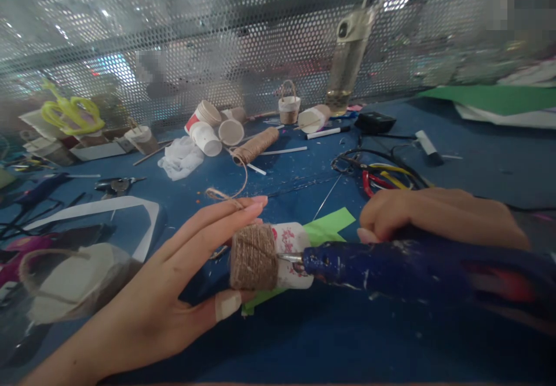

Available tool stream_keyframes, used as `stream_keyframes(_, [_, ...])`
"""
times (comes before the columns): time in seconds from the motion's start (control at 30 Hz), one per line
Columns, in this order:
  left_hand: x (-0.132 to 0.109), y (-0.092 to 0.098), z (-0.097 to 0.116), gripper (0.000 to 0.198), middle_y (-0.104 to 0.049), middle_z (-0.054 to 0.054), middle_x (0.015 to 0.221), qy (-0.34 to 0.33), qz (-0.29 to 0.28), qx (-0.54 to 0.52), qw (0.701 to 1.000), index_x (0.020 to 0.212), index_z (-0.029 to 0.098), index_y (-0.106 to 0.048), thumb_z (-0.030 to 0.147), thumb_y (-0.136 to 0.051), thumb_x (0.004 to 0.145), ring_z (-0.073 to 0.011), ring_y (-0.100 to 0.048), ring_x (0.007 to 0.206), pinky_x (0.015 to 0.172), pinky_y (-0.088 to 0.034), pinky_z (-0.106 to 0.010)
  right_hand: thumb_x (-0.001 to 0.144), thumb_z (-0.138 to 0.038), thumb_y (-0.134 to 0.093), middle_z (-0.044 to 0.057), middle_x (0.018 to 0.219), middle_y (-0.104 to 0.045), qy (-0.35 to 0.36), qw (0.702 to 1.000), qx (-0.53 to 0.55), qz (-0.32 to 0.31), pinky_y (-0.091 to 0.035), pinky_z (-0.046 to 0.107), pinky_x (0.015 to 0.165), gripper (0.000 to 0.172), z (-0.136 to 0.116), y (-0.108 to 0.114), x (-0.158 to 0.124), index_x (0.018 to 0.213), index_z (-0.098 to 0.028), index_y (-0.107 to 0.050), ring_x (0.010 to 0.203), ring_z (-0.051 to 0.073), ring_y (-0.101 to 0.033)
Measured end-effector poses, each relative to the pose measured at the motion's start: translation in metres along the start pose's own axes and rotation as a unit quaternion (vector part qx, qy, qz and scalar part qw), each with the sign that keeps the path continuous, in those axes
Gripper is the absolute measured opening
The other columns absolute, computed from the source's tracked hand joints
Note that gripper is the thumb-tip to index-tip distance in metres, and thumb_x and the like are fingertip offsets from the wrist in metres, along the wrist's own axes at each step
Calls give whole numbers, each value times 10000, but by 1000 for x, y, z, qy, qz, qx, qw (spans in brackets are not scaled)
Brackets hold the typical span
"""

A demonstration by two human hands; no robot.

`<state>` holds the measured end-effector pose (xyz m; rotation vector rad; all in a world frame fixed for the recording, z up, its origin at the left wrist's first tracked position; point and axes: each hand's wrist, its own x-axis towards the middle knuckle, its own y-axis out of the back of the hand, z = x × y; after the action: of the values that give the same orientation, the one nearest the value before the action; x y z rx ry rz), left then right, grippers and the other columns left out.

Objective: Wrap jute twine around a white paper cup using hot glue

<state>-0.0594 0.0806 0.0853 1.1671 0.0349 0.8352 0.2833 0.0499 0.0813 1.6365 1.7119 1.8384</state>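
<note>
A paper cup (296, 258) with a pink floral print lies on its side, partly wrapped in brown twine (254, 257). My left hand (186, 264) steadies it between thumb and outstretched fingers; a plaster is on the thumb. In my right hand (434, 215) is a dark blue hot glue gun (369, 267), its metal nozzle at the twine's edge on the cup. The hand's grip is partly hidden behind the gun. From the cup's twine a strand runs behind my left fingers to a twine spool (258, 144). Bright green paper (332, 224) lies under the cup.
Several paper cups (207, 138) and crumpled white plastic (181, 158) lie behind my left hand. A twine-handled basket (78, 284) stands at left, near pliers (116, 185). A water bottle (350, 55) stands by the perforated metal screen (243, 38). Cables (382, 168) lie at right.
</note>
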Motion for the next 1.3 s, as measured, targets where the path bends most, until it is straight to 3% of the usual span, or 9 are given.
stream_keyframes(0.17, [0, -1, 0, 841, -411, 59, 1758, 6, -7, 3, 1000, 1696, 433, -304, 243, -733, 997, -216, -492, 1573, 1306, -437, -361, 953, -287, -527, -100, 782, -725, 8, 999, 30, 9, -455, 360, 567, 60, 13, -3, -2, 915, -331, -516, 646, 177, -712])
stream_keyframes(0.33, [0, 1, 0, 822, -421, 61, 1752, 2, -3, 7, 1000, 1695, 442, -302, 257, -716, 1009, -228, -483, 1581, 1309, -440, -378, 1073, -477, -439, -100, 768, -707, 54, 996, 64, 9, -463, 336, 543, 232, 21, -4, 0, 924, -321, -523, 607, 130, -699])
stream_keyframes(0.53, [-1, 1, 1, 833, -441, 25, 1744, -6, 6, 3, 1000, 1698, 424, -312, 289, -747, 1002, -247, -505, 1565, 1290, -469, -406, 984, -308, -571, -107, 769, -691, 44, 996, 75, 14, -484, 305, 562, 79, 21, -8, 2, 916, -321, -533, 632, 122, -712])
stream_keyframes(0.7, [0, 1, 1, 842, -425, 46, 1750, 3, -4, -10, 1000, 1694, 454, -300, 257, -727, 996, -273, -495, 1573, 1293, -468, -434, 1053, -371, -494, -77, 829, -711, 42, 995, 88, -24, -495, 333, 603, 117, 19, -1, -1, 953, -321, -529, 666, 151, -726])
stream_keyframes(0.77, [0, 0, 1, 844, -435, 42, 1745, 8, 1, -10, 1000, 1687, 460, -313, 262, -744, 989, -281, -513, 1560, 1281, -490, -438, 1038, -380, -542, -81, 842, -726, 37, 996, 78, -35, -498, 324, 603, 95, 19, 0, 0, 962, -324, -533, 662, 145, -727])
stream_keyframes(0.97, [0, 0, 0, 851, -430, 41, 1748, 3, -2, -14, 1000, 1690, 465, -304, 232, -728, 990, -275, -523, 1553, 1307, -457, -456, 977, -246, -587, -114, 756, -671, 44, 995, 91, 15, -461, 289, 542, 118, 20, -8, 2, 903, -308, -521, 609, 102, -699])
stream_keyframes(1.17, [0, 0, 1, 866, -447, 50, 1736, 2, -8, -2, 1000, 1696, 471, -282, 257, -743, 995, -265, -521, 1553, 1292, -480, -451, 904, -232, -653, -105, 789, -712, 29, 996, 81, -8, -444, 281, 554, 137, 20, -7, 1, 906, -311, -541, 614, 109, -698])
stream_keyframes(1.3, [-1, 0, 0, 845, -415, 72, 1752, 8, 11, -16, 1000, 1682, 486, -309, 238, -733, 995, -273, -498, 1568, 1307, -462, -487, 851, -198, -659, -88, 827, -726, 24, 995, 94, -31, -508, 290, 606, 192, 19, -1, 1, 939, -321, -541, 676, 148, -744])
